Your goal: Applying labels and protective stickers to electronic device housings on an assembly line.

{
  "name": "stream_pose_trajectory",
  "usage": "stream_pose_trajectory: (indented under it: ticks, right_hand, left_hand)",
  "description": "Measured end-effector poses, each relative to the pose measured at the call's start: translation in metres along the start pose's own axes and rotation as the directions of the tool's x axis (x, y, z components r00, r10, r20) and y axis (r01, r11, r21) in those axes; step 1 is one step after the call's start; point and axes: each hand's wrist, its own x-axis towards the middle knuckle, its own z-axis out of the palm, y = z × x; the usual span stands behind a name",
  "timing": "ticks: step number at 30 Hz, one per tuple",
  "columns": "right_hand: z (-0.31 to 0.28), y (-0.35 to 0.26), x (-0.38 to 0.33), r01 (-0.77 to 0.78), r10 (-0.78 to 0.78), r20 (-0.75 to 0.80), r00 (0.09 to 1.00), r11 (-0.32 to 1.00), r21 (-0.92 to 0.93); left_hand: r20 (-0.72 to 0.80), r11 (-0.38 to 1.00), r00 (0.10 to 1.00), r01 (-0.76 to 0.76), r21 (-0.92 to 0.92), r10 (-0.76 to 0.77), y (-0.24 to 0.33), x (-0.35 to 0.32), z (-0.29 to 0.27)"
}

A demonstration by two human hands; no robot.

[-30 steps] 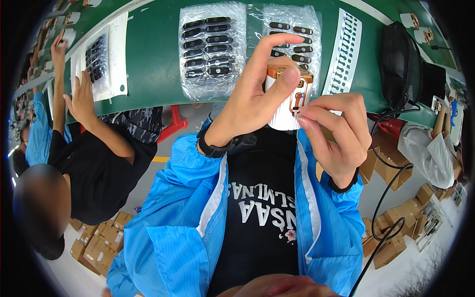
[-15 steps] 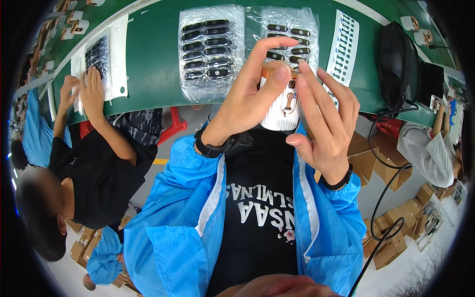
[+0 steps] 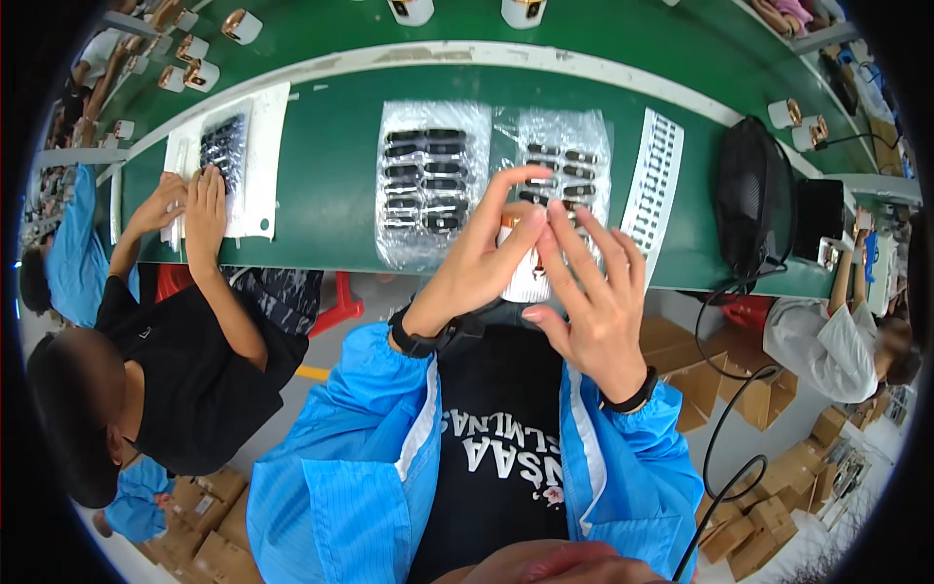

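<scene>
My left hand is closed around a white ribbed cylindrical device with a copper-coloured rim, held just off the near edge of the table. Its thumb reaches over the device's face, while the index finger arches above. From the right, my right hand comes up to the device with its fingers stretched out and apart. Its fingertips meet the device's front near my left thumb; fingers cover most of that face. Beyond my hands lie a left clear plastic sheet and a right one, both bearing rows of black elongated parts.
A white sheet of small dark stickers lies right of the plastic. Farther right sit a black mesh bag and a cable. At left, a co-worker's hands rest by packed black parts. White-and-copper devices stand across a pale rail.
The view has tilted up, showing more of the far table. My right hand has moved closer to my left, its fingertips now covering more of the device's face.
</scene>
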Motion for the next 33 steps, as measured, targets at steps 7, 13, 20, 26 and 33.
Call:
stream_pose_trajectory:
  ticks: [7, 13, 20, 26, 33]
  right_hand:
    - [0.0, -0.009, 0.002, 0.007, 0.0, -0.084, 0.996, 0.996, 0.085]
    - [0.004, -0.009, 0.004, 0.006, 0.008, -0.107, 0.994, 0.991, 0.131]
    - [0.01, -0.017, 0.004, 0.012, 0.007, -0.125, 0.992, 0.988, 0.155]
    - [0.008, -0.018, 0.002, 0.026, -0.006, -0.137, 0.991, 0.989, 0.145]
    - [-0.001, -0.016, -0.004, 0.05, -0.041, -0.123, 0.992, 0.996, 0.069]
  left_hand:
    - [-0.004, 0.999, 0.999, -0.036, -0.041, 0.035, 0.005, 0.002, -0.008]
    - [-0.013, 0.996, 0.998, -0.067, -0.052, 0.067, 0.001, 0.001, -0.011]
    - [0.042, 0.998, 0.998, -0.058, 0.033, 0.057, 0.004, -0.001, -0.018]
    - [0.023, 0.998, 0.997, -0.07, 0.001, 0.07, 0.01, -0.004, -0.018]
    - [-0.037, 0.988, 0.998, -0.051, -0.142, 0.047, 0.011, -0.009, -0.012]
